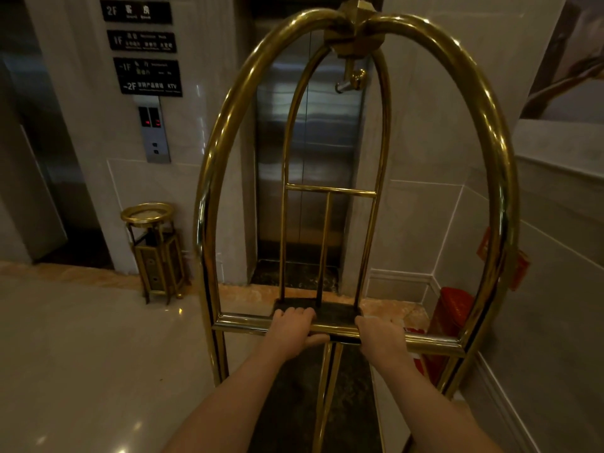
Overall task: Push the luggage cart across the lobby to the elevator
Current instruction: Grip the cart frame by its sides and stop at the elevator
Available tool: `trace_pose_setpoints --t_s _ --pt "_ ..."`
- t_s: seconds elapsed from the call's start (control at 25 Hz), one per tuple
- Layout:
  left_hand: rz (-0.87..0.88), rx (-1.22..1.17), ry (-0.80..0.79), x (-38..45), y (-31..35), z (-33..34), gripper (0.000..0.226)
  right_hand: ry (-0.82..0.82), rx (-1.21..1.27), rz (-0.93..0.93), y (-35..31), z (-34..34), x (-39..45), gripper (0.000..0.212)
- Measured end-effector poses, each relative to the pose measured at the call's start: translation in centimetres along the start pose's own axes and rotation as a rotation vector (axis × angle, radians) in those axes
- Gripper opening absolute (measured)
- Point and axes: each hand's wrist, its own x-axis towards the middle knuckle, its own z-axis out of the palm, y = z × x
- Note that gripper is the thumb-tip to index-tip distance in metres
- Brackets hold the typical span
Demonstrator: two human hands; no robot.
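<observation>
My left grip (295,325) and right grip (380,333), two in all, each clasp the one luggage cart's (500,178) crossbar (340,328); ahead, one closed elevator (310,142).

the top of the luggage cart (358,34) is cut off by the top edge, and its wheels are out of view below. the cart's gold bars hide parts of the elevator door (310,142). the small words on the floor signs (145,49) are too blurry to read. a red box (452,308) is partly hidden behind a bar. both arms run off the bottom edge.
</observation>
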Motion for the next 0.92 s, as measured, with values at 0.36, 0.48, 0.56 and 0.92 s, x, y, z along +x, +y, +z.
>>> trace_pose_setpoints --t_s 0.36,0.48,0.56,0.92 --pt "-0.406 0.021 1.12 -4.5 -3.6 -13.7 0.035 0.102 -0.06 0.092 -0.8 -0.2 -0.8 0.03" --pt "-0.434 -0.012 0.957 -4.4 -4.8 -15.2 0.047 0.165 -0.081 0.096 -1.0 -0.3 -1.2 0.035" --pt "-0.42 -0.278 0.905 -4.4 -4.4 -15.4 0.042 0.2 -0.085 0.089 -1.0 -0.2 -1.6 0.035" --pt "-0.378 -0.078 0.816 -4.3 -5.7 -14.9 0.057 0.063 0.167 0.019 0.3 -0.2 -4.1 0.056"
